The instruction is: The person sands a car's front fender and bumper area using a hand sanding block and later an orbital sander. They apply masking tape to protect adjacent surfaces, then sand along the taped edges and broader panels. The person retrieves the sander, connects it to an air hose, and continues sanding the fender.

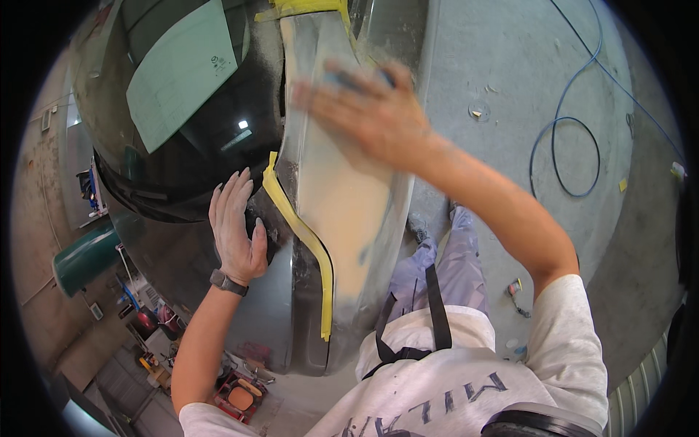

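My right hand [366, 112] lies over the upper part of a car body panel [349, 207] and is blurred. Under its fingers is a blue thing [349, 81], mostly covered, perhaps a sanding block. Tan filler and dull grey sanded patches cover the panel. My dusty left hand [237, 229], a watch at its wrist, rests with spread thumb on the dark bodywork by the rear window glass, holding nothing. Yellow masking tape [303, 232] runs down the panel's edge beside that hand; more yellow tape [306, 6] crosses the panel's top end.
A blue hose [552, 136] lies looped on the concrete floor at the right. A small sander-like tool [513, 287] is on the floor near my right elbow. A green tank [87, 257] and a red tool cart [240, 396] stand beyond the car.
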Tool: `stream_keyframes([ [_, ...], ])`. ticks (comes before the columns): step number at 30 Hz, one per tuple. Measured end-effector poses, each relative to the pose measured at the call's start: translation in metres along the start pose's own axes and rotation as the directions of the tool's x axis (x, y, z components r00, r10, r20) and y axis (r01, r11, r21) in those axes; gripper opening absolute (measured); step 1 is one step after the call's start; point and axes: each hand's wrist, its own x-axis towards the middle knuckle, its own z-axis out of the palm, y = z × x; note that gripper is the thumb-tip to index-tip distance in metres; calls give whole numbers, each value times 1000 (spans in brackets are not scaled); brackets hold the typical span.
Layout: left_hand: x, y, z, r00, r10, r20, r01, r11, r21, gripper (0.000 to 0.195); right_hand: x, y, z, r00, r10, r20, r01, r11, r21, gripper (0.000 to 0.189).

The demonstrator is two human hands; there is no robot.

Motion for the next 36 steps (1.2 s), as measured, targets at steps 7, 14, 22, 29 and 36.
stream_keyframes([
  [7, -2, 0, 1, 1000, -6, 9, 6, 1000, 6, 57, -16, -15, 10, 972, -63, -227, 99, 984, 150, 58],
  [14, -2, 0, 0, 1000, -20, 0, 20, 1000, -7, 57, -7, -17, 10, 984, 156, -81, -150, 986, 77, 61],
  [22, -4, 0, -2, 999, -30, 14, 30, 1000, -7, 57, -3, -16, 12, 979, 159, -125, -141, 979, 145, 61],
  [29, -2, 2, -2, 1000, -28, 4, 28, 1000, -6, 55, -8, -30, 4, 994, 103, -42, -97, 988, 118, 57],
  [36, -2, 0, -4, 1000, -15, 4, 15, 1000, 3, 56, -28, -45, 0, 999, 47, -1, -46, 995, 85, 51],
])
